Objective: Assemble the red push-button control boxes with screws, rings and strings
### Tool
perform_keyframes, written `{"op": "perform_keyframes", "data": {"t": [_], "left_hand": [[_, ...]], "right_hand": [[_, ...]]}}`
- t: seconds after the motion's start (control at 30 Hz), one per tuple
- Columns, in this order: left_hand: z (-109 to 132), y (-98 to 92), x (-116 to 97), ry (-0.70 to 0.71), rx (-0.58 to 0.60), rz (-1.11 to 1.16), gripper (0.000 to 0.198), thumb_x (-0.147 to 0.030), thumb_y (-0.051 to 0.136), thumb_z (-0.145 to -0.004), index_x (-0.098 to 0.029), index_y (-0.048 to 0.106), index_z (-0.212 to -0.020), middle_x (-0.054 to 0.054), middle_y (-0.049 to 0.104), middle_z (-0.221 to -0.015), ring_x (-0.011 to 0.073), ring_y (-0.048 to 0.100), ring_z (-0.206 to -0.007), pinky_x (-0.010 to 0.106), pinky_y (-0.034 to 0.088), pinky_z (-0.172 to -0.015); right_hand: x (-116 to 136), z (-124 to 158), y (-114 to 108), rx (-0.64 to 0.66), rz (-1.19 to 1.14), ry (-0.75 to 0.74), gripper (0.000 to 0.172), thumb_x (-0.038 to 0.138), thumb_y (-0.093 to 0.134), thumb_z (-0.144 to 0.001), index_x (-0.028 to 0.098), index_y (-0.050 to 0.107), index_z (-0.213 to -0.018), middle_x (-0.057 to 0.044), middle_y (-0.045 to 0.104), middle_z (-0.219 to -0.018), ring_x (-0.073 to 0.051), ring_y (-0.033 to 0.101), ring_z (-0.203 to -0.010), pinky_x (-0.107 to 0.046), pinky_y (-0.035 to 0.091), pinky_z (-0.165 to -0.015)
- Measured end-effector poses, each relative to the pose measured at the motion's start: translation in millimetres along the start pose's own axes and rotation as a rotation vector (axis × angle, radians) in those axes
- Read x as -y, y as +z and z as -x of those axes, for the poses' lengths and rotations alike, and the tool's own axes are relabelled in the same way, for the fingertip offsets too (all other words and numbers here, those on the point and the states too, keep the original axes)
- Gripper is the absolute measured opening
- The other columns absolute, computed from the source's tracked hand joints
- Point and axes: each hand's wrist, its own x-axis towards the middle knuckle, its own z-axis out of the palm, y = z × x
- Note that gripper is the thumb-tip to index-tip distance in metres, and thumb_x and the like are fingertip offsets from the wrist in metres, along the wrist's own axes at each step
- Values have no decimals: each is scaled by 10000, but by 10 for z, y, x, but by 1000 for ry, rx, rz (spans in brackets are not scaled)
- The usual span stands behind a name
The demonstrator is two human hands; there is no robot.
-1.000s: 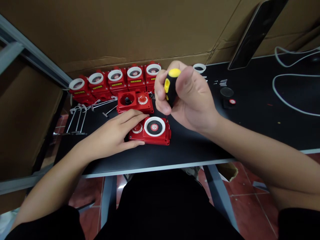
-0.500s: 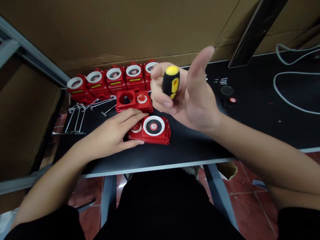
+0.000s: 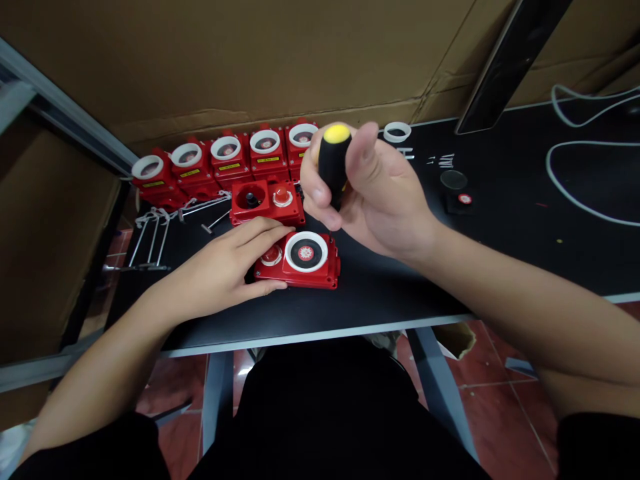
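Observation:
My left hand point(image 3: 227, 267) clasps the left end of a red alarm housing point(image 3: 296, 279) lying flat on the black table. The housing bears a white ring point(image 3: 325, 252) around a black disc with a red-and-white centre, and a red dome point(image 3: 271, 256) partly under my fingers. Above its far right corner, my right hand point(image 3: 385, 200) is closed round the black handle of a screwdriver point(image 3: 334, 163) with a yellow end cap. The handle stands nearly upright, thumb against it. The shaft and tip cannot be made out clearly.
Behind is another red housing point(image 3: 250, 212) with an open round recess. Several finished-looking red units point(image 3: 227, 167) line the cardboard wall. Metal T-shaped rods point(image 3: 150, 243) lie left. To the right are a loose white ring point(image 3: 397, 132), small screws point(image 3: 446, 161), a clear disc point(image 3: 454, 179) and a white cable point(image 3: 560, 183).
My right thumb has come down from its raised position onto the screwdriver handle, and the handle has turned. The left hand and the red housing stay in place.

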Motion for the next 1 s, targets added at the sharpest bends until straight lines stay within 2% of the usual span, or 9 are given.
{"op": "perform_keyframes", "data": {"t": [0.17,0.27,0.37,0.47,0.57,0.7,0.8,0.9,1.0], "left_hand": [[15,-6,11,2,-6,-8,726,-619,747,-1234,-177,615,-1795,223,708,-1728,405,746,-1570,521,630,-1371],[27,-4,18,8,-14,-11,725,-628,730,-1241,-150,628,-1776,236,703,-1731,403,746,-1571,504,633,-1363],[23,1,24,4,-13,-7,728,-630,740,-1235,-154,630,-1775,231,709,-1723,402,750,-1565,506,633,-1364],[12,1,28,-14,-1,-12,726,-618,759,-1227,-175,625,-1786,225,697,-1744,404,742,-1576,521,627,-1374],[8,-14,23,-16,0,-14,717,-603,762,-1228,-174,623,-1786,229,682,-1764,409,725,-1601,531,615,-1388],[4,-35,4,-2,-1,-22,698,-582,752,-1236,-136,635,-1761,238,703,-1725,398,745,-1561,520,628,-1371],[-8,-32,-2,2,-6,-27,696,-595,730,-1244,-120,644,-1746,240,724,-1688,395,763,-1523,522,643,-1357],[-18,-25,1,1,-6,-33,699,-609,719,-1246,-131,641,-1749,240,723,-1688,401,764,-1518,539,651,-1350],[-15,-29,-2,2,-7,-38,694,-588,731,-1245,-117,637,-1746,243,721,-1684,397,765,-1515,536,651,-1350]], "right_hand": [[-165,-2,-66,84,-223,-59,524,669,882,-1142,178,755,-1006,55,669,-715,-78,542,-516,-224,520,-576],[-148,14,-95,173,-248,-8,518,638,846,-1178,170,743,-982,63,646,-671,-74,544,-516,-206,516,-591],[-67,28,-106,221,-216,37,540,669,746,-1229,172,748,-1019,52,666,-689,-75,495,-515,-217,440,-553],[-18,25,-106,200,-214,73,506,659,912,-1120,200,706,-1068,68,714,-818,-57,467,-506,-241,375,-512],[-32,6,-101,186,-242,81,650,651,1103,-914,223,624,-1012,102,694,-873,-45,479,-502,-257,369,-508],[-60,-22,-99,157,-230,36,759,647,1202,-729,202,624,-937,104,678,-840,-26,468,-509,-248,331,-521],[-51,-36,-111,105,-212,5,760,615,1218,-691,196,612,-878,100,672,-829,-21,493,-524,-229,339,-536],[-71,-41,-131,56,-197,2,755,643,1214,-674,196,633,-857,80,684,-831,-44,555,-558,-229,410,-564],[-151,-40,-147,25,-210,-38,723,762,1138,-764,186,727,-910,67,665,-806,-53,521,-555,-229,444,-557]]}}
